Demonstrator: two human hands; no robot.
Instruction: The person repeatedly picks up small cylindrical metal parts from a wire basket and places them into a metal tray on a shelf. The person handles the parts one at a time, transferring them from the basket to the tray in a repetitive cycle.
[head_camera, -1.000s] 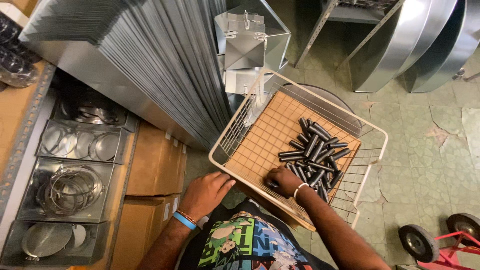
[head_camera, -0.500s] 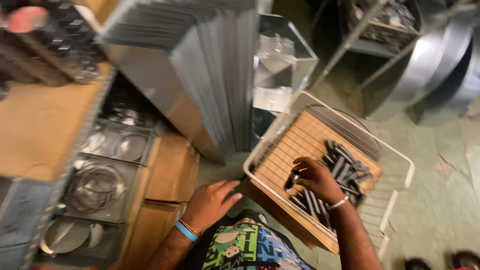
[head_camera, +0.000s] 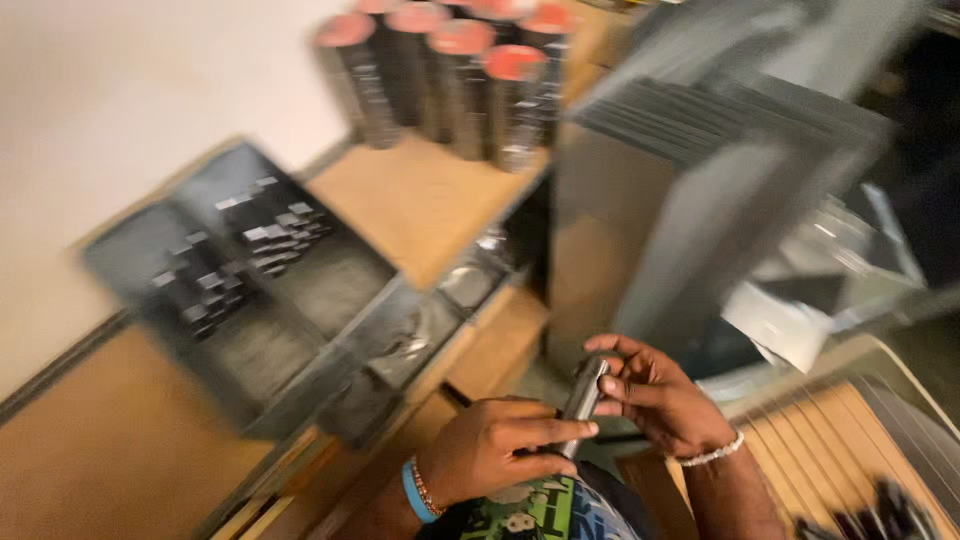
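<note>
In front of the wooden shelf (head_camera: 420, 200), a small dark metal tube (head_camera: 584, 392) is pinched between both hands, left hand (head_camera: 490, 450) gripping its lower end, right hand (head_camera: 655, 395) curled round its top, with red-capped cans (head_camera: 450, 75) above and a wire basket (head_camera: 850, 440) to the right.

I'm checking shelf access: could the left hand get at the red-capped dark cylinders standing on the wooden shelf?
Probably not right away. The left hand and right hand both grip a small dark metal tube. The red-capped dark cylinders stand well beyond on the wooden shelf, though nothing blocks the way.
</note>
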